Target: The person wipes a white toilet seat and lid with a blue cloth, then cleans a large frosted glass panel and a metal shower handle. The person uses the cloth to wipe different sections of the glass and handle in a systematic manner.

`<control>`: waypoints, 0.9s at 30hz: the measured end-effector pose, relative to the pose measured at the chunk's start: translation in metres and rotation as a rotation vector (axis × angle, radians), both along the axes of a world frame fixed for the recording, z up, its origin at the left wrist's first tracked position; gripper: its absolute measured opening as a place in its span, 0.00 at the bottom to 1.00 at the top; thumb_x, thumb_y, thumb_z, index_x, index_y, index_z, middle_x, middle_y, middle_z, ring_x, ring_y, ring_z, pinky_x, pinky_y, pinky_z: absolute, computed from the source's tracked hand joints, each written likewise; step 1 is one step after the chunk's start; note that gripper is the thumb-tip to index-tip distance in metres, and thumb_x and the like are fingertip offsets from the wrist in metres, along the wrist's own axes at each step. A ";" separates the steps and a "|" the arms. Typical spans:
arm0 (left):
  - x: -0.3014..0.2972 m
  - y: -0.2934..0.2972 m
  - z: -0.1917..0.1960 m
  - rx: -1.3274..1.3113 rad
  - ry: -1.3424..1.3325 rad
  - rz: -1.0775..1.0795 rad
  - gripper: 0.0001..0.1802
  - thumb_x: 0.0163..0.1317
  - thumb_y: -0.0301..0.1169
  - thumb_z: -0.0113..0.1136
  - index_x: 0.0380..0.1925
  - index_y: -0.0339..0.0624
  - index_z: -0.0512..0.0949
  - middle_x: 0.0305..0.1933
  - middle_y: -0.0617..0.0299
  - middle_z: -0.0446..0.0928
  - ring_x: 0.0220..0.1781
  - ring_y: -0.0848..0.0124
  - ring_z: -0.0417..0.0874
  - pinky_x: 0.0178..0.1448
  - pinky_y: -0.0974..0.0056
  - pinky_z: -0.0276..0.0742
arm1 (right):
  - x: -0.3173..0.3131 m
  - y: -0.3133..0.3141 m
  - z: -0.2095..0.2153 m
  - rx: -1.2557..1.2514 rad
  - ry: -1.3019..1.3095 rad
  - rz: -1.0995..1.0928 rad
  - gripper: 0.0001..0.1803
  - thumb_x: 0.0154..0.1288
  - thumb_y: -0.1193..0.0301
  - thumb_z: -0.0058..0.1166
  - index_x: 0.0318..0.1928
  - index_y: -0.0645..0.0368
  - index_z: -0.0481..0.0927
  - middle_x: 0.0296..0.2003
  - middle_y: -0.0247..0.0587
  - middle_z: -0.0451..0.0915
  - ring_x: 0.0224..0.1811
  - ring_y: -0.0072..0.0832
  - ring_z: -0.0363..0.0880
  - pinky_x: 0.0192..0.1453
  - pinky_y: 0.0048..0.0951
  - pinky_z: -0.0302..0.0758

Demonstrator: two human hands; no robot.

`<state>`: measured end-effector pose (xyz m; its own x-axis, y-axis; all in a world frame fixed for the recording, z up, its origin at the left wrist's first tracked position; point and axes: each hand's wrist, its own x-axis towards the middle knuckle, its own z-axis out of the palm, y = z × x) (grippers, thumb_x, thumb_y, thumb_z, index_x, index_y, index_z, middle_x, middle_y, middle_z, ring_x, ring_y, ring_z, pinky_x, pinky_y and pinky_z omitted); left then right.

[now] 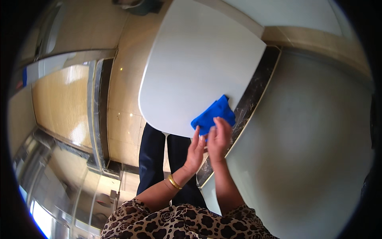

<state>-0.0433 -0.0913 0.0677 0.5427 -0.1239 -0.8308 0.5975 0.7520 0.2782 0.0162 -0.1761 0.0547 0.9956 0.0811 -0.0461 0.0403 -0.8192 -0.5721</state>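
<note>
A bright blue cloth (213, 114) lies on the near corner of a white table top (199, 63). My right hand (219, 137) rests on the cloth's near edge, fingers laid over it. My left hand (196, 150), with a gold bangle at the wrist, is beside it, fingertips touching the cloth's lower edge. Both hands meet at the table's rim. My forearms come up from leopard-print sleeves at the bottom.
A dark marbled strip (254, 99) runs along the table's right side, next to a grey wall surface (314, 151). Beige floor tiles (123, 103) lie to the left, with a glass and metal frame (93, 119). My dark trouser legs (155, 159) show below the table.
</note>
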 end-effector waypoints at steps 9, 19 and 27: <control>0.104 0.088 -0.034 1.772 -0.862 -0.781 0.24 0.59 0.25 0.60 0.58 0.44 0.72 0.65 0.49 0.68 0.67 0.50 0.68 0.67 0.50 0.64 | 0.078 0.003 -0.053 -0.145 -0.238 0.043 0.26 0.62 0.62 0.58 0.60 0.53 0.74 0.66 0.51 0.64 0.70 0.51 0.61 0.65 0.48 0.61; 0.146 0.102 -0.084 2.019 -0.719 -1.048 0.33 0.64 0.45 0.53 0.69 0.48 0.64 0.77 0.50 0.53 0.79 0.54 0.49 0.76 0.37 0.33 | -0.024 0.012 -0.041 -0.026 -0.054 0.021 0.15 0.56 0.59 0.65 0.42 0.47 0.81 0.59 0.43 0.72 0.64 0.42 0.69 0.60 0.44 0.62; 0.147 0.105 -0.080 1.971 -0.720 -1.060 0.33 0.63 0.42 0.53 0.68 0.47 0.64 0.77 0.48 0.53 0.79 0.52 0.49 0.77 0.39 0.32 | 0.081 -0.002 -0.051 -0.130 -0.192 -0.018 0.37 0.51 0.55 0.68 0.62 0.50 0.74 0.53 0.42 0.71 0.56 0.42 0.69 0.60 0.45 0.62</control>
